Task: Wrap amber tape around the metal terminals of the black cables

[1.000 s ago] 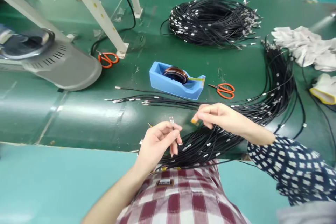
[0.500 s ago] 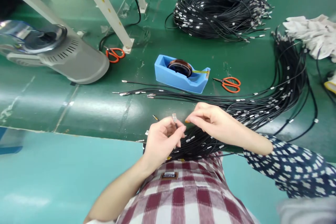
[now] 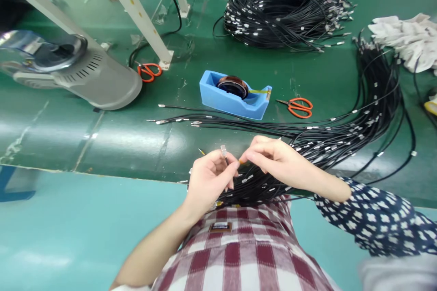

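My left hand [image 3: 213, 175] is closed around the end of a black cable, whose silver connector [image 3: 223, 149] sticks up above the fingers. Right beside it, my right hand [image 3: 268, 154] pinches a small piece of orange-yellow tape [image 3: 241, 161] close to the left thumb tip. Under both hands lies a bundle of black cables [image 3: 321, 143] with white labels, running along the bench edge and curving away to the right. Several cable ends stretch left in front of the blue tape dispenser [image 3: 235, 100], which holds an amber roll.
Orange-handled scissors [image 3: 299, 107] lie right of the dispenser, another pair [image 3: 149, 72] by a white post [image 3: 139, 18]. A grey machine [image 3: 99, 72] stands left. Behind are a coil of cables [image 3: 287, 16] and, at the right, white gloves [image 3: 409, 38].
My right hand has moved slightly left and down, bringing the tape up to my left thumb. The left hand's connector has shifted slightly left and up.
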{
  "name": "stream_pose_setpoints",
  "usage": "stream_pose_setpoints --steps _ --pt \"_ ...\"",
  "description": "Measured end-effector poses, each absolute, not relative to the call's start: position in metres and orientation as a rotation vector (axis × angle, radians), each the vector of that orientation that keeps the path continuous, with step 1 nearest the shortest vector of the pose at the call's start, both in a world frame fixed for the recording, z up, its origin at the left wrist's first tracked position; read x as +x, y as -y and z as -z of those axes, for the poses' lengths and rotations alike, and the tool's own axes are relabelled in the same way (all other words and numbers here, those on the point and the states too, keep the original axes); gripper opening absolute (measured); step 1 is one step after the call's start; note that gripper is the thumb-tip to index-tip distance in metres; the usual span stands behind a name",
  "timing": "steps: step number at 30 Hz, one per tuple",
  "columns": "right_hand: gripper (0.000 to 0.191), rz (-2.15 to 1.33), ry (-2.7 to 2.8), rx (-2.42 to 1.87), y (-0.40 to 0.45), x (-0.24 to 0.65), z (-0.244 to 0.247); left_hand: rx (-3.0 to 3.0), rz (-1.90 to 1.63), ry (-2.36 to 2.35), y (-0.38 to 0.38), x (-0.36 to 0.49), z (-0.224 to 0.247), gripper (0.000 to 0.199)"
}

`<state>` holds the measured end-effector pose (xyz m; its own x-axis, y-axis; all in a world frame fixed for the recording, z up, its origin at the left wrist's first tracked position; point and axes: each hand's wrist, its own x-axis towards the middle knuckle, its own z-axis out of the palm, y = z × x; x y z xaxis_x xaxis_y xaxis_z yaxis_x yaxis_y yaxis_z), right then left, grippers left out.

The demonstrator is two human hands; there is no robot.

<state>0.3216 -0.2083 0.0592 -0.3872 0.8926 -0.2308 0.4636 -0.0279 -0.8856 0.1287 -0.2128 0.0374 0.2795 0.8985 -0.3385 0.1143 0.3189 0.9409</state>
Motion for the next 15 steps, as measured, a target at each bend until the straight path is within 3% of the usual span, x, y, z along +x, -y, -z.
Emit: stream_pose_setpoints --steps 15 --pt "0.036 -1.518 1.338 -1.372 0.211 0.309 -0.033 0.962 -0.798 -1.127 0.214 0.127 -0.027 0.018"
